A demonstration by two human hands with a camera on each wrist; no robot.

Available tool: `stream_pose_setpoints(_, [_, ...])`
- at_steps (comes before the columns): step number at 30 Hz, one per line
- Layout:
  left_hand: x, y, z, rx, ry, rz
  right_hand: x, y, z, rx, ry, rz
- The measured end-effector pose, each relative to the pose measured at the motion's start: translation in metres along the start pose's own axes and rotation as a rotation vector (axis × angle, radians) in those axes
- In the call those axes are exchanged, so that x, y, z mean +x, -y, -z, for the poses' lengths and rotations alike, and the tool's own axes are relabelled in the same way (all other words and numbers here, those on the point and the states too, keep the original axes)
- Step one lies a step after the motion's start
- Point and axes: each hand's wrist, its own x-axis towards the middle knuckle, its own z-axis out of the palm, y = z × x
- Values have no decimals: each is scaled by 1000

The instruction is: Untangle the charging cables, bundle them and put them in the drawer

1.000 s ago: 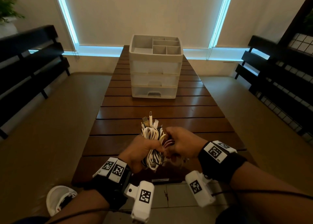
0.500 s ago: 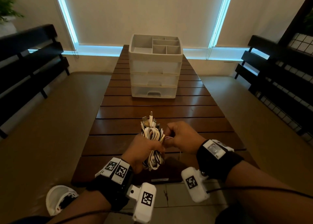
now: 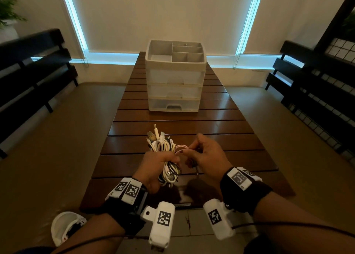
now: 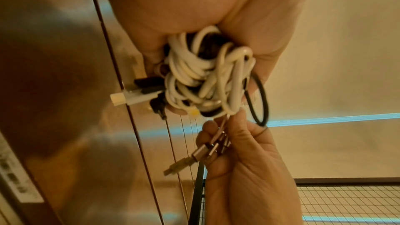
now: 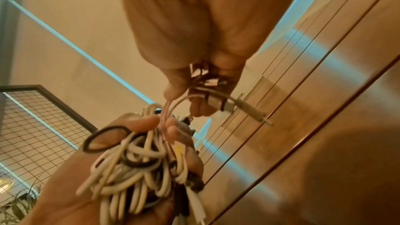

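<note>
A tangled bundle of white and black charging cables (image 3: 163, 148) stands upright above the near end of the table, plugs pointing up. My left hand (image 3: 155, 167) grips it round the middle (image 4: 194, 74). My right hand (image 3: 203, 155) pinches a thin pinkish cable (image 3: 181, 148) that runs out of the bundle's right side; its metal plugs (image 4: 201, 153) hang under the curled fingers (image 5: 173, 88). A white three-drawer organiser (image 3: 174, 76) stands farther back on the table with all drawers closed.
The slatted wooden table (image 3: 221, 126) stretches toward the window. Dark benches (image 3: 28, 71) flank it left and right (image 3: 317, 92). A white object (image 3: 65, 226) lies on the floor at lower left.
My right hand has pulled away to the right of the bundle, drawing the thin pinkish cable out with it. The left hand still holds the bundle, slightly raised.
</note>
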Motion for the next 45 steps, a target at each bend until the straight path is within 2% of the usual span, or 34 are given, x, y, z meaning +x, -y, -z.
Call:
stream_pose_setpoints(5, [-2, -1, 1, -60, 27, 8, 0, 2, -2, 3, 29, -37])
stream_pose_setpoints(10, [-3, 0, -3, -47, 93, -12, 1, 7, -6, 145, -42, -120])
stream_pose_setpoints(14, [1, 1, -1, -65, 43, -25, 1, 4, -11, 156, -53, -145])
stream_pose_setpoints(18, [3, 3, 3, -65, 9, -23, 1, -2, -9, 158, 12, -155])
stream_pose_setpoints(23, [2, 4, 3, -13, 118, 9, 3, -9, -6, 264, -2, -197])
stream_pose_setpoints(27, [3, 9, 0, 9, 100, -17, 6, -12, -4, 225, -15, -186])
stream_pose_setpoints(33, [1, 8, 0, 11, 112, 3, 2, -13, -11, 327, -21, -171])
stream_pose_setpoints(37, [1, 10, -1, -8, 89, 3, 1, -17, -19, 289, -68, -136])
stream_pose_setpoints(45, [0, 13, -4, -16, 24, 10, -2, -15, -27, 213, -71, -121])
